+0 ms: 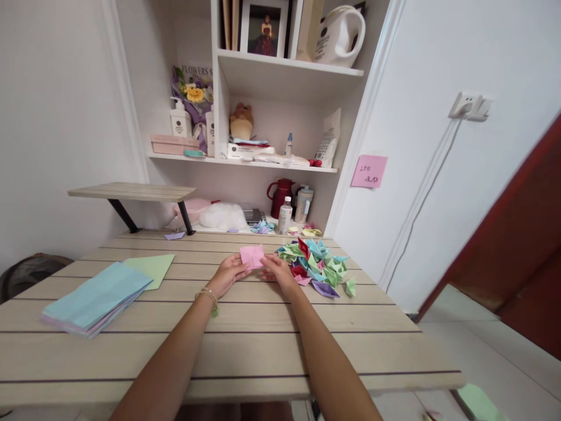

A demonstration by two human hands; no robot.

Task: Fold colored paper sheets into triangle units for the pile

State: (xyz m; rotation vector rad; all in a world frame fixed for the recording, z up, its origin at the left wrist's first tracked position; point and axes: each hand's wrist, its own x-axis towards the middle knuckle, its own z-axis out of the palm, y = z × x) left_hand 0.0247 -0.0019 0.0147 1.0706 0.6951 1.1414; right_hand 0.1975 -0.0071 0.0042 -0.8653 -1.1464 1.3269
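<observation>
A small folded pink paper (252, 256) is held up over the middle of the slatted table (245, 351). My left hand (228, 273) pinches its left edge, with thumb and fingers closed. On the other side, my right hand (277, 271) grips the right edge; some of its fingers are hidden behind the paper. Just right of that hand lies a heap of folded paper boats (322, 266) in green, blue, red, pink and purple. To the left rests a stack of coloured paper sheets (99, 298), blue on top, with a green sheet (153, 269) partly beneath it.
A small raised shelf (131, 191) stands at the table's back left. Behind the table are a clear bottle (284, 216), a dark red jug (280, 196) and a tumbler (304, 203). Another purple folded paper (174, 236) lies near the raised shelf's leg.
</observation>
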